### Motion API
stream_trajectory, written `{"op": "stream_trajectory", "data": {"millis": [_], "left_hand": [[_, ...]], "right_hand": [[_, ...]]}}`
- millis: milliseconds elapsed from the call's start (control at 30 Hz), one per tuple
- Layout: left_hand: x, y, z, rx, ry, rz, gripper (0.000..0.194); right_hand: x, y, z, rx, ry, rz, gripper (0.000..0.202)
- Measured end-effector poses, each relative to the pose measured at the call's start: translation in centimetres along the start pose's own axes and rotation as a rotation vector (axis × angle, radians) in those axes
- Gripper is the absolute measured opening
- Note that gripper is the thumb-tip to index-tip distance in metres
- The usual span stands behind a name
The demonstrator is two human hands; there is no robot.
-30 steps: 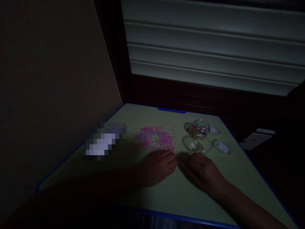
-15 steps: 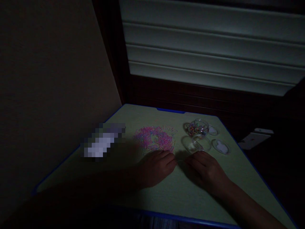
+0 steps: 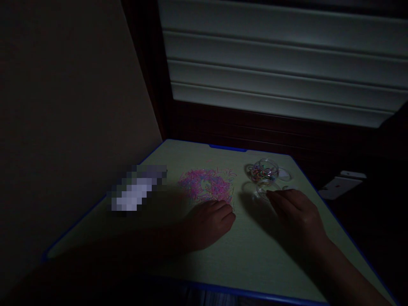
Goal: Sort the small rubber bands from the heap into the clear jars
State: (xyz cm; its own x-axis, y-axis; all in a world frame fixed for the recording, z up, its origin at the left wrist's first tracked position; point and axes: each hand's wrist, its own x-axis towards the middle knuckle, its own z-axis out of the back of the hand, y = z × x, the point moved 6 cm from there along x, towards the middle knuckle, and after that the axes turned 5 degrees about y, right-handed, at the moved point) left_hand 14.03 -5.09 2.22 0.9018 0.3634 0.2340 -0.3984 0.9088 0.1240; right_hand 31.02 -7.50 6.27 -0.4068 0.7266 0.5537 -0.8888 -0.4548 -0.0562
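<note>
A loose heap of tiny, thin, mostly pink pieces [image 3: 191,180], which look like small elastic bands, is spread on the table. My left hand [image 3: 210,223] rests at its near edge with curled fingers; anything in them is hidden. My right hand [image 3: 301,216] is over the near clear jar [image 3: 263,187], its fingertips pinched together at the rim. What the pinch holds is too small and dark to make out. Behind that jar stands another clear jar [image 3: 264,170] with several multicoloured bands inside.
A jar lid [image 3: 284,174] lies right of the far jar; another is mostly covered by my right hand. A blurred-out pale object [image 3: 134,193] lies on the left of the blue-edged table [image 3: 255,263]. A white phone-like box [image 3: 341,187] is beyond the right edge.
My right hand has moved right and away from me, from beside my left hand to the near jar. A thin strand seen between the hands no longer shows there. My left hand has barely moved.
</note>
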Motion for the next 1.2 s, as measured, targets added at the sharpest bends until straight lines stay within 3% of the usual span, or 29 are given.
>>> {"op": "stream_trajectory", "data": {"millis": [233, 533, 1200], "left_hand": [[0.0, 0.0, -0.2, -0.011, 0.003, -0.002, 0.015], [-0.1, 0.0, -0.2, 0.005, -0.002, -0.005, 0.016], [0.0, 0.0, -0.2, -0.008, -0.003, 0.016, 0.017]], "right_hand": [[-0.1, -1.5, -0.2, -0.125, 0.028, -0.145, 0.024], [0.2, -1.9, -0.7, -0.152, 0.111, -0.224, 0.023], [0.3, -1.7, -0.6, -0.110, 0.069, -0.209, 0.025]]}}
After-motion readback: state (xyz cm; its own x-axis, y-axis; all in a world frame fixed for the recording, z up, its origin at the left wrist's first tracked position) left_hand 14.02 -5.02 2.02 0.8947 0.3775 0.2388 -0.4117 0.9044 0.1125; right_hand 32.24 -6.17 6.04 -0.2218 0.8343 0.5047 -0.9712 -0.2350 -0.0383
